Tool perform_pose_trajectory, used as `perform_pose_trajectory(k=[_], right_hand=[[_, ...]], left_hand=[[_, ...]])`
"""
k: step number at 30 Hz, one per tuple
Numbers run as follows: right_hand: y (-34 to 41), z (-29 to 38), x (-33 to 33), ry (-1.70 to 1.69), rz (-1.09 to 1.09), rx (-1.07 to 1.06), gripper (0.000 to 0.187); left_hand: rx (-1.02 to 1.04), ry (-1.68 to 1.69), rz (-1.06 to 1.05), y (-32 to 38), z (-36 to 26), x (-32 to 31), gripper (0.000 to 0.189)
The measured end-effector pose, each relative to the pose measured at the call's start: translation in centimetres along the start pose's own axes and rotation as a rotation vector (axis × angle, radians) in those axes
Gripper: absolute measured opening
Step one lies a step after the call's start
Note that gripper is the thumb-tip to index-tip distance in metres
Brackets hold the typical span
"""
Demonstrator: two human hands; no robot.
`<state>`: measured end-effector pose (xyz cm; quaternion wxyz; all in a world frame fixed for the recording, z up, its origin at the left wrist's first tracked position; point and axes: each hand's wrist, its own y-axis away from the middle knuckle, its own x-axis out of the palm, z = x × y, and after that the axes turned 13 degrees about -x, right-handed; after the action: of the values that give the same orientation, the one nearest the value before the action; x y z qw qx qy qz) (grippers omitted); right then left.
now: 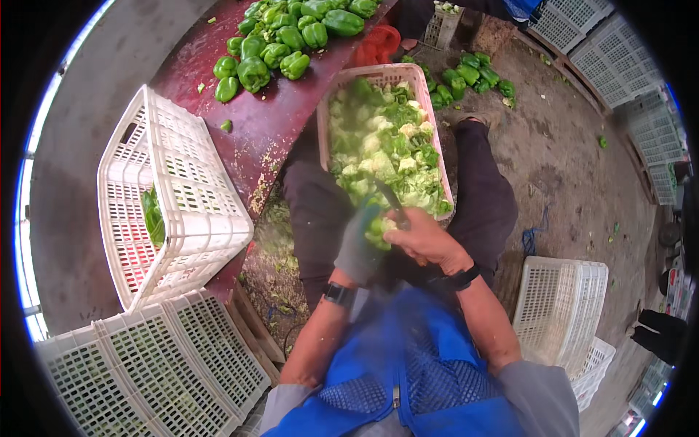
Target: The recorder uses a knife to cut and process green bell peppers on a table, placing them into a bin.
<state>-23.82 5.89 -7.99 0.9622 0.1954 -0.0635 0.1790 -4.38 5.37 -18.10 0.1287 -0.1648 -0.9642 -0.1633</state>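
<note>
My left hand [357,246], in a grey and green work glove, holds a green bell pepper [377,235] above my lap. The bare right hand [428,237] grips a knife [390,195], its blade pointing up and away from me. Right thumb and pepper meet at the pepper's pale, cut-looking side. Just beyond both hands, between my legs, stands a pink plastic crate [434,125] full of pale cores and green pepper scraps [382,147]. Part of the view over the crate and left hand is blurred.
Whole green bell peppers [289,35] are heaped on a red table [256,120] at the upper left. A white crate [202,180] lies tipped there, above another crate [158,360]. More peppers [469,74] lie on the floor beyond my foot. White crates [562,306] stand at right.
</note>
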Motion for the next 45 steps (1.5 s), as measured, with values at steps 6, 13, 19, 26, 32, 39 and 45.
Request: perform_pose_trajectory(k=[6, 13, 19, 26, 32, 39, 45], right_hand=[[-0.8, -5.1, 3.4, 0.509, -0.380, -0.546, 0.043], [-1.1, -6.4, 4.9, 0.805, -0.537, -0.734, 0.037], [-2.1, -2.9, 3.4, 0.428, -0.834, -0.495, 0.040], [-2.9, -0.9, -0.6, 0.793, -0.795, -0.644, 0.037], [-1.4, -2.9, 4.2, 0.677, -0.569, -0.445, 0.031], [-3.2, -5.3, 3.8, 0.889, -0.534, -0.455, 0.022], [-2.7, -5.4, 3.2, 0.893, -0.498, -0.552, 0.013]], left_hand=[[-0.324, 0.811, -0.094, -0.4, -0.7, 2.3, 0.025], [-0.346, 0.804, -0.323, -0.5, 0.5, 2.2, 0.027], [-0.317, 1.066, 0.102, -0.6, 0.9, -0.8, 0.039], [-0.332, 1.089, 0.024, 0.4, -1.7, 1.3, 0.046], [-0.244, 1.228, 0.312, 0.1, -0.7, 0.7, 0.054], [-0.219, 0.293, 0.003, 0.6, 2.1, 0.6, 0.045], [0.327, -0.821, -0.098, 0.7, -0.4, 0.5, 0.031]])
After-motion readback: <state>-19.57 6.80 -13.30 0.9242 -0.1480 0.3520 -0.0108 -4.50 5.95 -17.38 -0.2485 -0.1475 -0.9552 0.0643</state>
